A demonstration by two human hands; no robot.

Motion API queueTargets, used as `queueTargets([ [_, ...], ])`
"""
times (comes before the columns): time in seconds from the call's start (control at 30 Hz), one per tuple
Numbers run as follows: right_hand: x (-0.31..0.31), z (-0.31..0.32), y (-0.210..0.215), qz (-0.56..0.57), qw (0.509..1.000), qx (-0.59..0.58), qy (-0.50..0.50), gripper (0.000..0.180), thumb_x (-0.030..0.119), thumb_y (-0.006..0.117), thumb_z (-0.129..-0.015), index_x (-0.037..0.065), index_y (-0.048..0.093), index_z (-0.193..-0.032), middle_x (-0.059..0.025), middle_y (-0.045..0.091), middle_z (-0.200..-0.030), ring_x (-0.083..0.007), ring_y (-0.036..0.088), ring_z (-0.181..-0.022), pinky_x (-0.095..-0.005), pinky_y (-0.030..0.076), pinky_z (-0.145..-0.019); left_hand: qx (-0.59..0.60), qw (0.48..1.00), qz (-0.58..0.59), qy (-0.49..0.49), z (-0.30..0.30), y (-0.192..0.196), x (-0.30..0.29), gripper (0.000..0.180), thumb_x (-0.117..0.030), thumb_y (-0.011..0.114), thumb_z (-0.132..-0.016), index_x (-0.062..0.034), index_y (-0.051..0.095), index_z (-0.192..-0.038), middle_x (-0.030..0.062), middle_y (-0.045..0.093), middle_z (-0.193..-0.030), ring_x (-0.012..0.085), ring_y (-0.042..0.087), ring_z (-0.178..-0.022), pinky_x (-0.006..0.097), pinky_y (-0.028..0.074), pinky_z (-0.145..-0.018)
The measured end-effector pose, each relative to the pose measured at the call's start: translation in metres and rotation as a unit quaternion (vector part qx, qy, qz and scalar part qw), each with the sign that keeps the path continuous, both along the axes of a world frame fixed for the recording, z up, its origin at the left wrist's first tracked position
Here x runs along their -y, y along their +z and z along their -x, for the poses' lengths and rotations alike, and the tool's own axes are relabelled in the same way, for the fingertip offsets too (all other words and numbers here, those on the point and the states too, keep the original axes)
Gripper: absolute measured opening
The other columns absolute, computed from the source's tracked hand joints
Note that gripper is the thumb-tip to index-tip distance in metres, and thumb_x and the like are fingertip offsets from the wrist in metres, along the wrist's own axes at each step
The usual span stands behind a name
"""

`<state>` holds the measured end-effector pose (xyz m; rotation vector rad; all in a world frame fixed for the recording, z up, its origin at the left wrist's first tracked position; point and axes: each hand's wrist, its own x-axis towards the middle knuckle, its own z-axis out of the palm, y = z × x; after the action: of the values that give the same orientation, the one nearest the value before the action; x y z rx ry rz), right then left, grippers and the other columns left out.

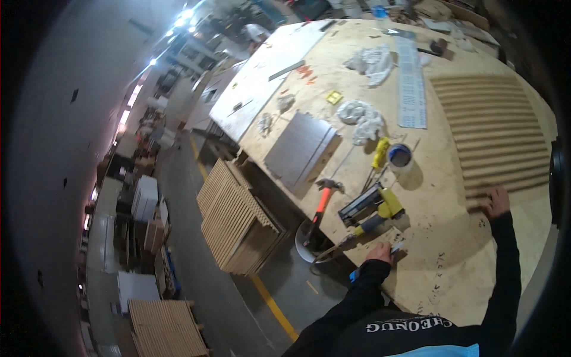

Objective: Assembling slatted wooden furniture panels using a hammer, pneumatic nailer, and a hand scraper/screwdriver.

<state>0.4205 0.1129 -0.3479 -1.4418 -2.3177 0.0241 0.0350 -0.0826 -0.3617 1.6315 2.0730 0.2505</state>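
Observation:
A brown ridged panel (493, 131) lies at the right of the plywood-topped table (440, 273). My right hand (498, 202) is at its near edge, fingers bent over the border. Near the table's front left edge, my left hand (379, 252) is closed around a small pale thing (397, 246), too small to name. Just beyond that hand rests a yellow and black nail gun (380, 211) with a hose running off the edge. A claw hammer (323, 202) with an orange handle lies to its left.
A cup of dark contents (400, 157) stands beside a yellow-handled tool (380, 153). Grey sheets (300, 149), crumpled white plastic (361, 121) and a long pale strip (410, 83) lie farther back. Stacked ridged panels (238, 220) and a white bucket (306, 247) stand left of the table.

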Motion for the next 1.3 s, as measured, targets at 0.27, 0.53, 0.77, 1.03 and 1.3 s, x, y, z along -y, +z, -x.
queueTargets([
  [0.27, 0.140, -0.037, -0.008, 0.073, 0.995, 0.003, 0.064, 0.041, 0.026, 0.069, -0.053, 0.003, 0.047, -0.079, -0.0161, 0.045, -0.086, -0.0356, 0.042, -0.083, -0.0444, 0.035, -0.075, 0.052, 0.996, 0.069, -0.019, 0.016, 0.013, -0.014, 0.024, -0.025, 0.046, -0.079, -0.0045, 0.049, -0.091, 0.0212, 0.054, -0.084, 0.0366, 0.053, -0.080, 0.043, 0.043, -0.070],
  [0.53, 0.376, -0.053, -0.010, 0.121, 0.992, 0.003, -0.019, 0.038, 0.036, 0.062, -0.060, 0.005, 0.049, -0.076, -0.0159, 0.046, -0.086, -0.0354, 0.042, -0.080, -0.0457, 0.035, -0.070, 0.224, 0.973, 0.046, -0.018, 0.001, -0.028, -0.020, 0.019, -0.020, 0.051, -0.073, -0.0055, 0.059, -0.083, 0.0171, 0.059, -0.080, 0.0308, 0.057, -0.078, 0.037, 0.045, -0.071],
  [0.77, 0.475, -0.027, 0.040, 0.193, 0.964, 0.045, -0.179, 0.046, 0.015, 0.056, -0.064, 0.002, 0.046, -0.107, -0.0202, 0.045, -0.109, -0.0385, 0.040, -0.105, -0.0437, 0.032, -0.091, -0.021, 0.951, -0.244, -0.190, 0.051, -0.119, -0.083, 0.009, -0.014, 0.053, -0.075, -0.0068, 0.058, -0.071, 0.0082, 0.059, -0.072, 0.0246, 0.055, -0.065, 0.035, 0.044, -0.058],
  [1.03, 0.512, 0.021, -0.046, 0.100, 0.752, -0.320, -0.568, 0.047, 0.017, 0.057, -0.078, 0.001, 0.042, -0.119, -0.0173, 0.048, -0.111, -0.0212, 0.052, -0.096, -0.0310, 0.041, -0.082, 0.081, 0.977, -0.143, -0.133, 0.002, -0.029, -0.138, 0.030, -0.026, 0.057, -0.075, -0.0018, 0.059, -0.093, 0.0156, 0.061, -0.081, 0.0255, 0.059, -0.073, 0.033, 0.046, -0.069],
  [1.3, 0.513, 0.008, -0.102, 0.005, 0.503, -0.671, -0.544, 0.005, 0.002, 0.047, -0.075, 0.004, 0.045, -0.078, -0.0008, 0.043, -0.059, -0.0103, 0.042, -0.050, -0.0239, 0.036, -0.042, -0.112, 0.979, -0.045, -0.166, -0.080, -0.017, -0.092, 0.022, -0.029, 0.048, -0.077, -0.0159, 0.058, -0.092, 0.0108, 0.051, -0.105, 0.0286, 0.054, -0.091, 0.046, 0.044, -0.073],
])
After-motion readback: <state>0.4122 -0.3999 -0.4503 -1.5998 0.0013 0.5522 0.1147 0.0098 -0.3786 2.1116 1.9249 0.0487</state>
